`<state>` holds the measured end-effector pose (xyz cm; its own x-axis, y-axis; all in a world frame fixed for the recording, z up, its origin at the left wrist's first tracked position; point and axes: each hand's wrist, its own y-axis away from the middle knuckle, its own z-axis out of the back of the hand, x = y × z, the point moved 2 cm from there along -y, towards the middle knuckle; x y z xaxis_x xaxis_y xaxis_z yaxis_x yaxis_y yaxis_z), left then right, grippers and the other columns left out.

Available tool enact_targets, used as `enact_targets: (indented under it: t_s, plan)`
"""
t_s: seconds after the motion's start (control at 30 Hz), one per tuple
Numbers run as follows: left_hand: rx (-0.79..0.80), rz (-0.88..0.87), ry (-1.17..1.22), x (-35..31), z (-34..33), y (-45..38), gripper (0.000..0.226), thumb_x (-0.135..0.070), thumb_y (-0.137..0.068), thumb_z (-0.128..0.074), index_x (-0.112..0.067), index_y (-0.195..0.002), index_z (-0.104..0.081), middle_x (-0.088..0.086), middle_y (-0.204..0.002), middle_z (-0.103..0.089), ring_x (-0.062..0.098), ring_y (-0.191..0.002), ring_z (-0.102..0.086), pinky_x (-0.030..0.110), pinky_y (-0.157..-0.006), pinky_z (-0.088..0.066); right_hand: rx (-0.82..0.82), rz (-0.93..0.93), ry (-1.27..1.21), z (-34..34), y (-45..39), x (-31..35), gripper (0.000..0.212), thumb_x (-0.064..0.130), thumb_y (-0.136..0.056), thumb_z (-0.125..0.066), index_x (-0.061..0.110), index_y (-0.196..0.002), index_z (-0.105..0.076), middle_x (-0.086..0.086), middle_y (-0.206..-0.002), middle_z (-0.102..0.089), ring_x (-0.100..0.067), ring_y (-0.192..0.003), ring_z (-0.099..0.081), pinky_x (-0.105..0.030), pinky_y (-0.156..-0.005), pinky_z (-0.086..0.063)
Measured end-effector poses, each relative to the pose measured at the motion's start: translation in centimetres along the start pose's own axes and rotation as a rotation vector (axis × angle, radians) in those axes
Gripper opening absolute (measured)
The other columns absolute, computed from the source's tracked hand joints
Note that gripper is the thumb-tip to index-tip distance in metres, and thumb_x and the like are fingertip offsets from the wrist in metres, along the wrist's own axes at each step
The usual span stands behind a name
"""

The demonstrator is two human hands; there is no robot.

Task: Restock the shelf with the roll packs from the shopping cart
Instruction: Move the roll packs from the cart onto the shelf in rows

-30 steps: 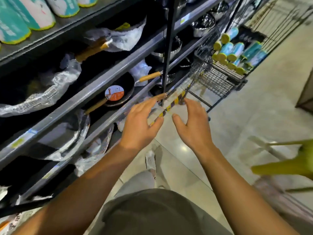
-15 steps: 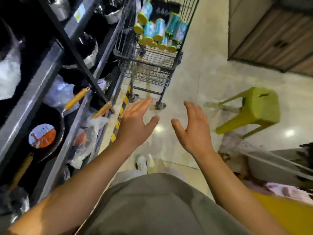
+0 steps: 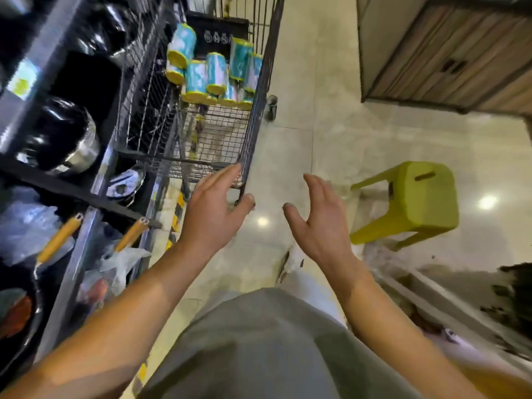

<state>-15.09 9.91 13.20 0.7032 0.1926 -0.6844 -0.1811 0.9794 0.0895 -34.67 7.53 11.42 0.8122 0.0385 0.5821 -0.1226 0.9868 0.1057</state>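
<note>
A wire shopping cart (image 3: 253, 116) stands ahead on the left, against the shelf. Several teal roll packs with yellow ends (image 3: 214, 73) lie piled at its far end. My left hand (image 3: 214, 210) is stretched forward with straight fingers, just in front of the cart's near right corner and holding nothing. My right hand (image 3: 319, 223) is held up beside it, fingers spread and empty, over the floor to the right of the cart.
The dark metal shelf (image 3: 72, 266) runs along the left, holding steel pots (image 3: 72, 145) and wooden-handled pans (image 3: 59, 239) in plastic. A lime green plastic stool (image 3: 414, 203) stands on the tiled floor at right. A wooden cabinet (image 3: 449, 50) fills the upper right.
The view has swung from the shelf toward the cart and come closer to it. Both hands stayed empty and moved forward; the left now reaches the cart's near corner.
</note>
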Motion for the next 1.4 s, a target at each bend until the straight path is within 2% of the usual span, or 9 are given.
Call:
enact_targets:
  t_s: [0.07,0.27,0.4,0.47,0.73,0.9,1.13,1.3,1.4]
  plan:
    - [-0.040,0.031,-0.012,-1.1,-0.9,-2.4,0.062,-0.046,-0.089,-0.055,-0.022,-0.146,-0.049,-0.001,-0.149,-0.050,0.022,-0.140,-0.041,0.040,-0.114,-0.035,0.029,0.045,0.004,1.3,-4.0,-0.3,0.067,0.036,-0.095,-0.061,0.010,-0.152,-0.038,-0.011,-0.155,-0.041,-0.030,-0.146,-0.032,-0.046,-0.121,-0.025]
    - [-0.138,0.142,-0.001,-4.4,-3.0,-9.1,0.055,-0.032,-0.095,-0.064,-0.022,-0.147,-0.049,-0.006,-0.150,-0.047,0.015,-0.140,-0.038,0.007,-0.106,-0.012,0.103,0.161,0.006,4.6,-14.3,-0.8,0.067,0.036,-0.095,-0.061,0.009,-0.152,-0.039,-0.013,-0.154,-0.042,-0.034,-0.144,-0.033,-0.049,-0.120,-0.026]
    - [-0.145,0.187,0.019,-5.3,-3.7,-14.7,0.060,-0.042,-0.090,-0.058,-0.022,-0.146,-0.049,-0.001,-0.150,-0.049,0.021,-0.139,-0.043,0.034,-0.116,-0.031,0.152,0.185,0.014,5.1,-19.9,-1.9,0.066,0.036,-0.094,-0.061,0.008,-0.150,-0.041,-0.014,-0.152,-0.044,-0.035,-0.143,-0.035,-0.049,-0.120,-0.027]
    - [-0.152,0.193,0.020,-5.4,-4.0,-17.9,0.060,-0.040,-0.089,-0.058,-0.019,-0.145,-0.050,0.002,-0.148,-0.051,0.024,-0.137,-0.045,0.039,-0.115,-0.034,0.177,0.181,0.028,4.9,-22.5,-2.4,0.066,0.036,-0.095,-0.061,0.008,-0.151,-0.040,-0.014,-0.153,-0.043,-0.034,-0.143,-0.035,-0.049,-0.120,-0.026]
    - [-0.138,0.160,0.002,-5.5,-3.5,-32.4,0.054,-0.030,-0.093,-0.064,-0.014,-0.142,-0.053,0.004,-0.144,-0.055,0.023,-0.132,-0.050,0.023,-0.106,-0.028,0.209,0.181,0.031,4.5,-34.5,-1.1,0.068,0.038,-0.091,-0.056,0.004,-0.148,-0.043,-0.017,-0.149,-0.047,-0.034,-0.141,-0.038,-0.049,-0.120,-0.028]
    - [-0.161,0.167,0.011,-5.0,-2.2,-39.0,0.052,-0.025,-0.092,-0.067,-0.014,-0.141,-0.054,0.003,-0.142,-0.057,0.022,-0.129,-0.052,0.020,-0.103,-0.029,0.231,0.221,0.047,4.6,-41.9,1.3,0.071,0.044,-0.090,-0.051,0.006,-0.150,-0.042,-0.016,-0.152,-0.045,-0.034,-0.144,-0.035,-0.047,-0.122,-0.025]
    - [-0.214,0.366,0.051,-3.4,-1.9,-45.2,0.058,-0.038,-0.089,-0.059,-0.012,-0.140,-0.056,0.006,-0.140,-0.059,0.025,-0.129,-0.052,0.023,-0.106,-0.031,0.339,0.427,0.074,2.9,-52.9,5.0,0.073,0.046,-0.089,-0.048,0.004,-0.148,-0.042,-0.018,-0.148,-0.048,-0.038,-0.137,-0.040,-0.048,-0.118,-0.031]
    - [-0.322,0.501,0.041,-1.8,-2.3,-49.5,0.065,-0.049,-0.088,-0.048,-0.005,-0.134,-0.060,0.017,-0.129,-0.065,0.034,-0.119,-0.061,0.040,-0.104,-0.043,0.479,0.635,0.151,0.0,-61.5,8.1,0.072,0.044,-0.087,-0.051,0.004,-0.146,-0.044,-0.017,-0.146,-0.049,-0.037,-0.133,-0.043,-0.041,-0.115,-0.033]
    - [-0.370,0.648,0.055,-0.8,-2.6,-51.5,0.066,-0.049,-0.088,-0.051,-0.010,-0.140,-0.055,0.014,-0.138,-0.059,0.034,-0.129,-0.053,0.032,-0.111,-0.030,0.581,0.722,0.172,-2.7,-66.4,8.8,0.071,0.043,-0.086,-0.053,0.006,-0.146,-0.045,-0.016,-0.144,-0.050,-0.037,-0.129,-0.048,-0.043,-0.109,-0.040]
